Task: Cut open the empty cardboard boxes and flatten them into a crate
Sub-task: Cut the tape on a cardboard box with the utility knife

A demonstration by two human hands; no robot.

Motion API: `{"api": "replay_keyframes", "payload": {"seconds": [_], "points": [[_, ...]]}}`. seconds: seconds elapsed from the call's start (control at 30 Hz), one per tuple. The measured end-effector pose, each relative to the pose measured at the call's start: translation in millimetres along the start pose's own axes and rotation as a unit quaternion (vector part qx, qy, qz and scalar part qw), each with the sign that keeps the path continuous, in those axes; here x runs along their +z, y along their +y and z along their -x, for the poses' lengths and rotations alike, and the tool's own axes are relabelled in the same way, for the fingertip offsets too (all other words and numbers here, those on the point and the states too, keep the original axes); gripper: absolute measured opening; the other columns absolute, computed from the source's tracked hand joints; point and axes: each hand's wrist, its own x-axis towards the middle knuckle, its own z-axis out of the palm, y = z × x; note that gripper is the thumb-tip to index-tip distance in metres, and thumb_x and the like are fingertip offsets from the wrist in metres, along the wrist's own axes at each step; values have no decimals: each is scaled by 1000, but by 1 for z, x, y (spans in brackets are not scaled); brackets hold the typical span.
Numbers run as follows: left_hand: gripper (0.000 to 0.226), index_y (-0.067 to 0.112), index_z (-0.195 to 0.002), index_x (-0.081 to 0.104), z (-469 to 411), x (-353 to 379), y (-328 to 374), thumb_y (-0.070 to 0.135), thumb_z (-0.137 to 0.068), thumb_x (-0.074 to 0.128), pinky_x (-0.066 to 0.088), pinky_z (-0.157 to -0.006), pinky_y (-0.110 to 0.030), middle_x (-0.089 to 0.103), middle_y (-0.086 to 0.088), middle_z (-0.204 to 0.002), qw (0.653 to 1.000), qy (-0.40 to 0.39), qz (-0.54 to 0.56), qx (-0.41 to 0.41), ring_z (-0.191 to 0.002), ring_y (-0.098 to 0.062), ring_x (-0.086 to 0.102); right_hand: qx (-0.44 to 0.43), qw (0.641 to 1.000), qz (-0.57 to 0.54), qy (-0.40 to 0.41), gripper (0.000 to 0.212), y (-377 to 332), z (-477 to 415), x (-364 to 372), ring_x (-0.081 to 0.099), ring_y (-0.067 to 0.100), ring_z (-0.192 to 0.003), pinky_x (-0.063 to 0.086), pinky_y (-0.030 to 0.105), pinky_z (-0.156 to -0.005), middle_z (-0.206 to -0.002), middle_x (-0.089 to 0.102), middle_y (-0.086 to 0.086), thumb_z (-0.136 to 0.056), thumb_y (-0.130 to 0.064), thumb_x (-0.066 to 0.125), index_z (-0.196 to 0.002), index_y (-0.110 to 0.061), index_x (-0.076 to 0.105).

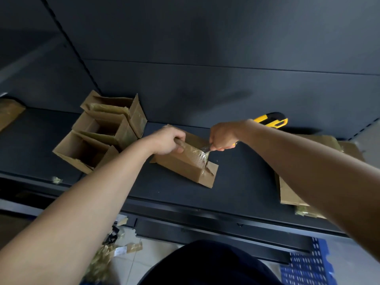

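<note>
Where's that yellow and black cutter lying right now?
In the head view, the yellow cutter lies on the dark shelf by the back wall, just behind the right hand.

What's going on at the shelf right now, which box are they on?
A person is working on a taped cardboard box lying on the dark shelf. The left hand grips its far end to steady it, while the right hand runs a blade along the taped seam. Three open boxes wait at the left, flattened cardboard lies at the right, and a yellow utility knife rests behind the right wrist. Tape scraps litter the floor.
</note>
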Motion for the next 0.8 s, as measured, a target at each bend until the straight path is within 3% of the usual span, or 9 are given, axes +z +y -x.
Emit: {"api": "replay_keyframes", "payload": {"seconds": [0.17, 0.33, 0.47, 0.57, 0.67, 0.73, 0.8], "points": [[25, 24, -66, 53, -2, 8, -6, 20, -85, 68, 32, -57, -26, 52, 6, -78, 1000, -2, 29, 6, -72, -10, 48, -14, 999, -33, -20, 30, 10, -2, 11, 52, 21, -52, 46, 28, -63, -46, 50, 3, -91, -23, 46, -65, -10, 55], [27, 21, -66, 49, -4, 15, -9, 18, -85, 67, 35, -63, -28, 53, 4, -82, 999, 12, 50, 12, -80, -16, 50, -3, 998, -64, -29, 31, 17, -1, 21, 53, 20, -50, 48, 34, -69, -46, 49, 3, -91, -23, 46, -64, -11, 54], [28, 21, -66, 45, -4, 11, -21, 22, -86, 65, 39, -80, -35, 49, 2, -82, 998, 54, 8, -30, -96, -23, 44, 5, 981, -151, -118, 31, 34, 6, 28, 48, 21, -47, 42, 30, -59, -46, 46, 4, -94, -17, 45, -65, -8, 52], [25, 23, -68, 52, -2, 7, -30, 38, -84, 64, 36, -83, -35, 51, 4, -83, 998, 30, -5, -61, -103, -22, 41, 32, 978, -195, -67, 31, 49, 17, 28, 51, 19, -48, 45, 25, -53, -52, 50, 4, -99, -22, 41, -73, -9, 52], [38, 25, -75, 59, -5, 7, -20, 58, -89, 46, 39, -98, -43, 60, 2, -89, 997, 4, 39, -66, -102, -25, 56, 10, 957, -290, -2, 34, 48, 18, 31, 56, 20, -49, 49, 27, -52, -58, 57, 7, -102, -28, 37, -76, -10, 51], [37, 17, -81, 62, -8, 10, -17, 48, -94, 46, 39, -100, -49, 65, -1, -90, 996, 47, 39, -61, -99, -27, 58, -1, 946, -320, 43, 35, 40, 15, 37, 56, 22, -49, 50, 30, -50, -63, 61, 12, -103, -29, 34, -78, -10, 50], [18, 20, -80, 54, -10, 11, -19, 35, -89, 60, 48, -87, -46, 61, -2, -82, 995, 86, 24, -48, -88, -28, 59, -12, 944, -317, 89, 34, 35, 11, 44, 53, 19, -43, 48, 27, -46, -61, 61, 13, -102, -30, 33, -78, -13, 49]]}}
